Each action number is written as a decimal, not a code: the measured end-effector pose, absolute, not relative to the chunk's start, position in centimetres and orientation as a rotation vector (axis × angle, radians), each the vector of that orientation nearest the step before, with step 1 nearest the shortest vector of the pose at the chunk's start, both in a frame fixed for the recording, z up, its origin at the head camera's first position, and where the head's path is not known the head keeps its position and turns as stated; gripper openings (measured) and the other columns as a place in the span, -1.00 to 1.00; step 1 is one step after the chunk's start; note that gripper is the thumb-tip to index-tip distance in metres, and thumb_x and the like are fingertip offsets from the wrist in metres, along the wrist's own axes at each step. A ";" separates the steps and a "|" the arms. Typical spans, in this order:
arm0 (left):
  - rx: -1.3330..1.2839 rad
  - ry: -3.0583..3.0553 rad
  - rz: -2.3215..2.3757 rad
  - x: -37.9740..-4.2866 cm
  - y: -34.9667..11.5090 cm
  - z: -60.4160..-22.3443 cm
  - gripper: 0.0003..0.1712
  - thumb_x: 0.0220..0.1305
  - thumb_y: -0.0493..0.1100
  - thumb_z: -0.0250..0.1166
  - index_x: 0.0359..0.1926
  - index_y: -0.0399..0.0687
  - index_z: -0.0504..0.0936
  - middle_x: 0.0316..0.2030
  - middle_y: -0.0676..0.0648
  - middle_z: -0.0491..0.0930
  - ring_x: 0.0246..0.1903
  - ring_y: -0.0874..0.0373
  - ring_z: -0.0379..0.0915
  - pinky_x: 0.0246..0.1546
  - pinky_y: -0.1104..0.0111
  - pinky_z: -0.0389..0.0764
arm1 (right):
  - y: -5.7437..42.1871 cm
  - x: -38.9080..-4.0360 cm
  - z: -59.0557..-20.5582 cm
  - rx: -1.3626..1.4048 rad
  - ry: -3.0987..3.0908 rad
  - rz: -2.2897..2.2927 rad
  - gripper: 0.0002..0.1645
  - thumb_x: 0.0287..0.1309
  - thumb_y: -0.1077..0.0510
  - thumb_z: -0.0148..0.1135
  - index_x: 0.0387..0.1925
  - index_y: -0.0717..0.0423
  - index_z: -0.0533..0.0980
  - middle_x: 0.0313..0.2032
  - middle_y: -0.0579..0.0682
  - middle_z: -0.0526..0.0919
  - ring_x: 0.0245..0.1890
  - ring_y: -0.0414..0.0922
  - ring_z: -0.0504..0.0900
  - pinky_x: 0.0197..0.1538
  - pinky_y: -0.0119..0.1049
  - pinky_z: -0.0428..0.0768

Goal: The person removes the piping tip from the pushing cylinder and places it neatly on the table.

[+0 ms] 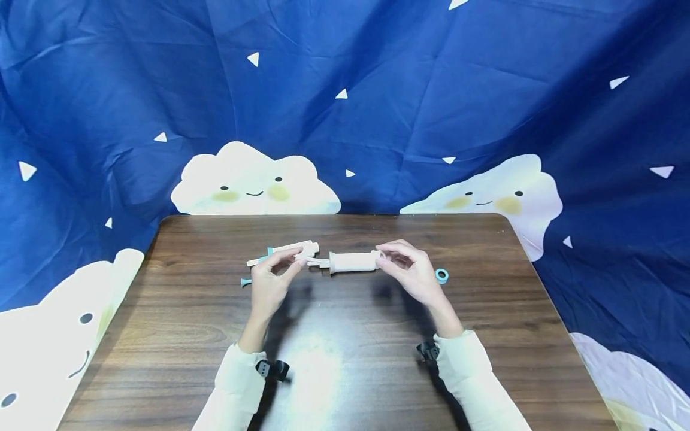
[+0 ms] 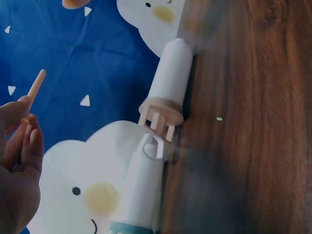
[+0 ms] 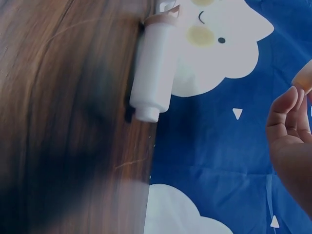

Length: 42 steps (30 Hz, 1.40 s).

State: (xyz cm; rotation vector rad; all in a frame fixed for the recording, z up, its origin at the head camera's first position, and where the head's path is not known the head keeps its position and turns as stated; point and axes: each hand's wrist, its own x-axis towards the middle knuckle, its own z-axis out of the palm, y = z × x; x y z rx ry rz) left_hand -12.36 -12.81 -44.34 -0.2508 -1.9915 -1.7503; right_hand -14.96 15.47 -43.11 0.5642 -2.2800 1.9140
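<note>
A white syringe-like barrel [image 1: 353,262] with a beige collar [image 2: 168,111] and prongs lies between the two hands. In the left wrist view, my left hand [image 2: 22,161] pinches a thin pale-orange stick [image 2: 36,88] between thumb and fingers. My right hand [image 3: 292,124] pinches a small pale-orange piece [image 3: 304,78], partly cut off by the frame edge. In the head view, the left hand [image 1: 271,287] is by the pronged end and the right hand [image 1: 412,272] by the nozzle end. A second white barrel [image 2: 144,190] with a teal collar lies near the left hand.
A blue ring [image 1: 442,276] lies right of the right hand. A small teal flared piece [image 1: 245,282] lies left of the left hand, partly hidden by it. The brown wooden table [image 1: 178,359] ends at a blue curtain [image 1: 377,90] with clouds.
</note>
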 end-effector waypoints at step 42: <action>0.170 -2.195 -1.598 -13.0 -15.8 -54.0 -0.82 0.18 -0.34 0.47 -0.16 -0.26 0.80 -0.36 -0.18 0.76 -0.42 0.27 0.63 -0.31 0.65 0.58 | 19.3 -15.8 -49.7 0.138 -2.556 1.614 -0.63 0.14 0.27 0.48 -0.03 0.37 0.67 -0.21 0.24 0.63 -0.32 -0.22 0.52 -0.27 -0.57 0.47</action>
